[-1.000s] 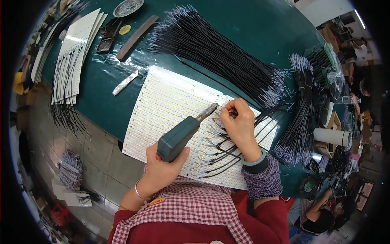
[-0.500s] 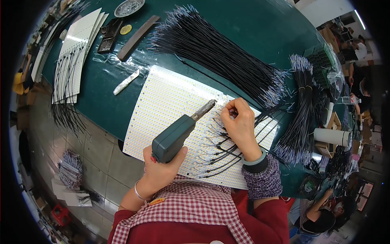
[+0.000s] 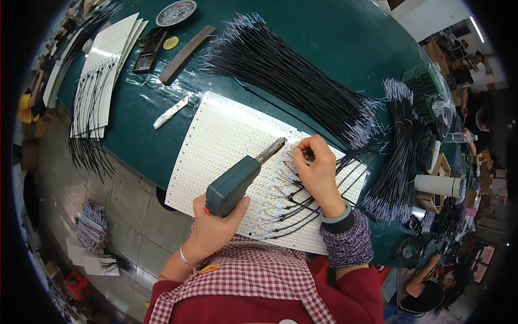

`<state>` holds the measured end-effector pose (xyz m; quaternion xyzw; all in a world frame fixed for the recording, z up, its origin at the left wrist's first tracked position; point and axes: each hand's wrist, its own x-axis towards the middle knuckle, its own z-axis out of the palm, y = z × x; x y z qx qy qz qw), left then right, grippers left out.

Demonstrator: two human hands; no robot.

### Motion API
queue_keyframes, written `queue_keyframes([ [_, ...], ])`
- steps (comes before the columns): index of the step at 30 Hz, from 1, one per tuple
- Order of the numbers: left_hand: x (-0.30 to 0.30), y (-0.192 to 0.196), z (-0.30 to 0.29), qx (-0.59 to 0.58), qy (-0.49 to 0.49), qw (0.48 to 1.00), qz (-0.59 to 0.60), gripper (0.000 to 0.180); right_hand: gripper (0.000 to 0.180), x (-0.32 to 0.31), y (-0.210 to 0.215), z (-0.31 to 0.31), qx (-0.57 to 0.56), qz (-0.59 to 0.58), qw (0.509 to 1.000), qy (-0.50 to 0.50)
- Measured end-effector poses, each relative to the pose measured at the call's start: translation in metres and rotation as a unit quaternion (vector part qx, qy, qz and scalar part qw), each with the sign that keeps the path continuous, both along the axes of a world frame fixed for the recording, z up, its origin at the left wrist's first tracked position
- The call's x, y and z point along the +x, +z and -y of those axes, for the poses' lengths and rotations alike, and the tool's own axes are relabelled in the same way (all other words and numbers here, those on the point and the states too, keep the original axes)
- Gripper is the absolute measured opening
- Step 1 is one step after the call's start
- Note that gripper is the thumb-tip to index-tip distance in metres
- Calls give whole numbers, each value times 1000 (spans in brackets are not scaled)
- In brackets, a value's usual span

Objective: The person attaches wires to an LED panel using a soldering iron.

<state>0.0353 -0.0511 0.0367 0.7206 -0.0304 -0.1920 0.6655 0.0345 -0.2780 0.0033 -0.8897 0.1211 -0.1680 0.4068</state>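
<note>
My left hand [image 3: 217, 233] is closed around the grip of a dark green soldering gun [image 3: 232, 186]. Its metal tip [image 3: 280, 143] points up and right, close above a white LED board [image 3: 210, 140] dotted with small yellowish chips. My right hand [image 3: 317, 164] is closed in a pinch just right of the tip, on the thin end of a black cable as far as I can see; the fingers partly hide it. Several black cables [image 3: 297, 218] lie across the board's right side below that hand, their thin split ends against the board.
A large bundle of black cables [image 3: 291, 75] lies behind the board, with a tied bundle [image 3: 396, 156] to the right. At the left are wired boards [image 3: 102, 70], a white-wrapped knife [image 3: 170, 113], a grey bar [image 3: 186, 54] and a metal dish [image 3: 175, 13]. A white bottle [image 3: 438, 186] lies far right.
The view has shifted slightly, so the table items sit a little lower. Both hands keep nearly the same pose, with the soldering gun's tip still beside my right fingers.
</note>
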Motion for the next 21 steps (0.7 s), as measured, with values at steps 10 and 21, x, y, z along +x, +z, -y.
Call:
queue_keyframes([
  [10,1,1,3,16,-17,1000,12,11,11,0,1,-2,-35,1,999,-2],
  [21,4,1,1,18,-12,999,37,15,10,4,0,1,-38,-5,999,0],
])
